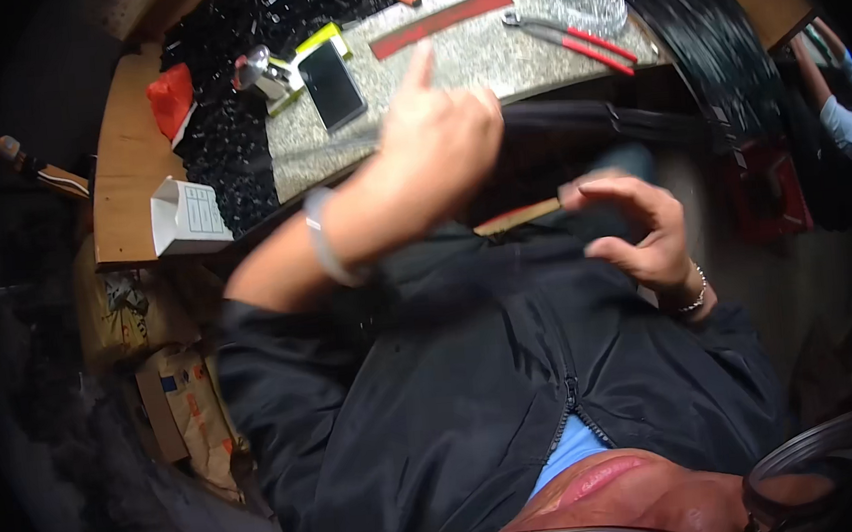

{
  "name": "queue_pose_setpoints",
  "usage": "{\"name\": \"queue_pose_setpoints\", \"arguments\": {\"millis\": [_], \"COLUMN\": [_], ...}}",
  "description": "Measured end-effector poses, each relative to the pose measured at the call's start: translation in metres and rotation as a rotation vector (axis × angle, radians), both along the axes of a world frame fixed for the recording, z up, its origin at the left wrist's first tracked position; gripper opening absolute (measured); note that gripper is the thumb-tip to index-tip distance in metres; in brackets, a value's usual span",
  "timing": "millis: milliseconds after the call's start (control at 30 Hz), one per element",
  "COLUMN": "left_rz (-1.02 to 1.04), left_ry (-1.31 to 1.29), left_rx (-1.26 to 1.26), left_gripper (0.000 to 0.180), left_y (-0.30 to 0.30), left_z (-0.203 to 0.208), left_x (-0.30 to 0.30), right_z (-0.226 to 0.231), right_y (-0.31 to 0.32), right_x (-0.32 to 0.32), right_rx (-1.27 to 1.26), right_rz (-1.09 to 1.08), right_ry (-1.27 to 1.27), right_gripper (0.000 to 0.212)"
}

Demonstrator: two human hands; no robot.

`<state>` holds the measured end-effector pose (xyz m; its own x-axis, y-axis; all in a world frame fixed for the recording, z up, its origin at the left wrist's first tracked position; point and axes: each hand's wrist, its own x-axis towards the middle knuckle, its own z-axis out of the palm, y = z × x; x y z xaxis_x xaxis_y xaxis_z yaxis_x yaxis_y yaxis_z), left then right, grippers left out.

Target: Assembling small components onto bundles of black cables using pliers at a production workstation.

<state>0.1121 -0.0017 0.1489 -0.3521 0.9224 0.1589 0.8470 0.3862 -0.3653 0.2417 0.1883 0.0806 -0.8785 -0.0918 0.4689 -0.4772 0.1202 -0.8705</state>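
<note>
A speckled stone worktop (pixel 490 56) carries one dark phone (pixel 332 83), one pair of red-handled pliers (pixel 568 40), one glass dish (pixel 585 1) and one red strip (pixel 442 23), beside a heap of small black parts (pixel 226 142) too blurred to count. The left hand (pixel 441 135) hangs raised above the counter edge, index finger up, other fingers curled on nothing. The right hand (pixel 638 229), fingers bent and apart, hovers empty by a blurred wooden stick (pixel 517 217), partly hidden.

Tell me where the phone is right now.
In the head view the phone lies flat on the speckled worktop, upper left of centre, just left of the raised left hand and beside a small metal tool.
</note>
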Motion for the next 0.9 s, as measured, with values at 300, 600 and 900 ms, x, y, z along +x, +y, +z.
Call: {"name": "queue_pose_setpoints", "arguments": {"millis": [300, 600, 900], "left_rz": [-0.039, 0.088, -0.231], "left_ry": [-0.167, -0.776, -1.954], "left_rx": [0.05, 0.999, 0.944], "left_gripper": [0.027, 0.06, 0.057], "left_y": [0.026, 0.015, 0.003], "left_z": [0.042, 0.039, 0.008], "left_x": [0.014, -0.011, -0.024], "right_z": [-0.086, -0.115, -0.091], "right_y": [-0.03, -0.045, -0.013], "right_x": [-0.131, -0.11, -0.114], "right_rx": [-0.103, -0.207, -0.577], "right_rz": [-0.021, 0.14, 0.414], "right_ry": [0.014, -0.524, -0.388], "right_gripper": [0.02, 0.012, 0.071]}}
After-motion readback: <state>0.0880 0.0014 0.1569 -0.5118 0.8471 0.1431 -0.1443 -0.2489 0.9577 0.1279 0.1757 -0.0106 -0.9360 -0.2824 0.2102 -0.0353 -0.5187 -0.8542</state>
